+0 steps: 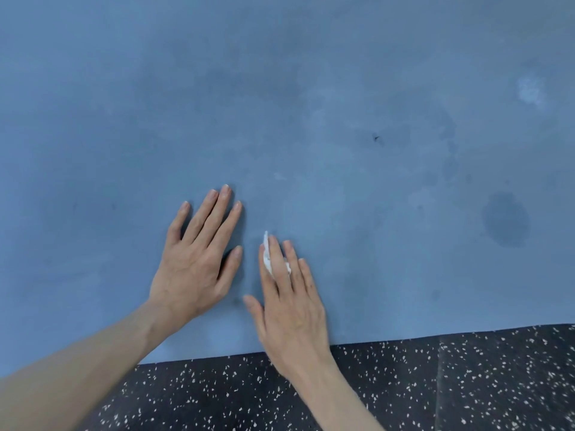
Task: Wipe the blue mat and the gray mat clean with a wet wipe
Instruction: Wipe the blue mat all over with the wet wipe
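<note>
The blue mat (311, 104) fills most of the view, blotched with darker damp patches and paler smears. My left hand (197, 259) lies flat on it with straight, spread fingers, near the mat's front edge. Just to its right my right hand (289, 303) presses a small white wet wipe (267, 253) onto the mat under straight fingers; only the wipe's left edge shows beside the index finger. The gray mat is not in view.
A round dark wet spot (505, 219) sits at the right, a pale scuff (530, 91) at the upper right, and a tiny black speck (376, 137) right of centre. Black speckled rubber flooring (404, 384) runs along the mat's front edge.
</note>
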